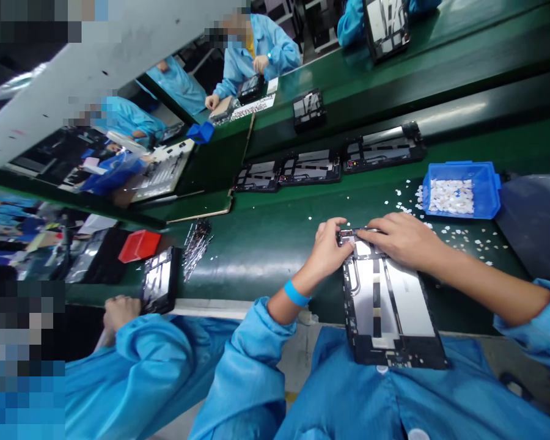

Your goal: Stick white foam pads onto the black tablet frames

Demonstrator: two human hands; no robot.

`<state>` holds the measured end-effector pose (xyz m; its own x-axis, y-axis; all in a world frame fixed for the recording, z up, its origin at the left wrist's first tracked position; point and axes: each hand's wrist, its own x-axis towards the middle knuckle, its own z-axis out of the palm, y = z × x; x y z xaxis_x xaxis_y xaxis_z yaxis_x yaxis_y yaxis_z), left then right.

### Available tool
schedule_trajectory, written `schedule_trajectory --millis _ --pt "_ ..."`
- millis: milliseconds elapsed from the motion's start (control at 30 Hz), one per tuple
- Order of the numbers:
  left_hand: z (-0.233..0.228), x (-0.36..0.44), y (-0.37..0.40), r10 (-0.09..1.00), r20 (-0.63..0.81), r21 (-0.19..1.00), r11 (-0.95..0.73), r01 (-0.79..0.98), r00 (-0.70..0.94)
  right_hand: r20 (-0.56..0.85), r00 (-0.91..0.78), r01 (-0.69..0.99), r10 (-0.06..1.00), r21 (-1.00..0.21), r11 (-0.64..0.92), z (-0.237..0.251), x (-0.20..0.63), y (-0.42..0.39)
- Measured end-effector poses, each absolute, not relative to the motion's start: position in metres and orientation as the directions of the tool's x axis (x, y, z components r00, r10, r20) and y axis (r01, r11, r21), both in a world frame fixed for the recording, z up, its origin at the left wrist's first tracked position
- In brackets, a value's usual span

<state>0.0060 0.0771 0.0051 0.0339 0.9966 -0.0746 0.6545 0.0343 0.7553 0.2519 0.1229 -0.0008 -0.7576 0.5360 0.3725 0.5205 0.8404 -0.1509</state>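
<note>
Both hands press on the top edge of a tablet frame [387, 305]: left hand [330, 247] fingers curled pinching its corner, right hand [406, 239] fingers together, flat. Blue bin [488, 183] at two o'clock.

Green belt [275, 244]: frames [310, 167], blue tray [461, 211]

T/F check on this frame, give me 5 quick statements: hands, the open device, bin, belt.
1. Both hands, left hand and right hand, rest on the far end of the open tablet chassis. True.
2. The blue bin holds red screws. False: it holds small white pieces.
3. White pieces lie scattered on the green belt near the bin. True.
4. The left wrist carries a blue wristband. True.
5. The chassis lies far up the belt, out of reach. False: it lies at the near edge, partly over the person's lap.
</note>
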Motion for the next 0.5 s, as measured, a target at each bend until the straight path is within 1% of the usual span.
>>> schedule_trajectory --millis 33,100,133,167,233,300,367,433,500 --pt "0.006 0.002 0.065 0.999 -0.049 0.756 0.033 0.654 0.006 0.385 -0.675 0.594 0.630 -0.223 0.773 -0.001 0.263 0.114" --pt "0.005 -0.004 0.033 0.997 -0.057 0.771 0.073 0.633 -0.046 0.339 -0.446 0.741 0.828 -0.378 0.554 -0.003 0.288 0.088" --pt "0.003 -0.004 0.014 0.995 -0.093 0.779 0.099 0.619 -0.042 0.271 -0.350 0.787 0.897 -0.434 0.439 -0.006 0.300 0.072" --pt "0.002 -0.003 -0.004 0.991 -0.131 0.787 0.111 0.607 -0.012 0.193 -0.325 0.798 0.926 -0.470 0.378 -0.008 0.311 0.056" --pt "-0.002 0.005 -0.035 0.981 -0.174 0.802 0.091 0.590 0.084 0.047 -0.388 0.754 0.921 -0.558 0.346 -0.010 0.321 0.025" --pt "-0.003 0.013 -0.053 0.980 -0.163 0.825 0.074 0.560 0.110 -0.020 -0.452 0.691 0.892 -0.640 0.336 -0.004 0.315 0.004" --pt "-0.001 0.012 -0.055 0.991 -0.133 0.865 0.103 0.491 0.027 -0.023 -0.468 0.632 0.883 -0.708 0.316 0.009 0.296 -0.005" --pt "0.001 -0.005 -0.045 0.982 -0.139 0.916 0.175 0.360 -0.126 -0.012 -0.498 0.545 0.867 -0.782 0.302 0.027 0.268 0.001" --pt "0.004 -0.034 -0.028 0.930 -0.250 0.942 0.298 0.155 -0.270 -0.007 -0.560 0.441 0.828 -0.849 0.292 0.042 0.239 0.024"
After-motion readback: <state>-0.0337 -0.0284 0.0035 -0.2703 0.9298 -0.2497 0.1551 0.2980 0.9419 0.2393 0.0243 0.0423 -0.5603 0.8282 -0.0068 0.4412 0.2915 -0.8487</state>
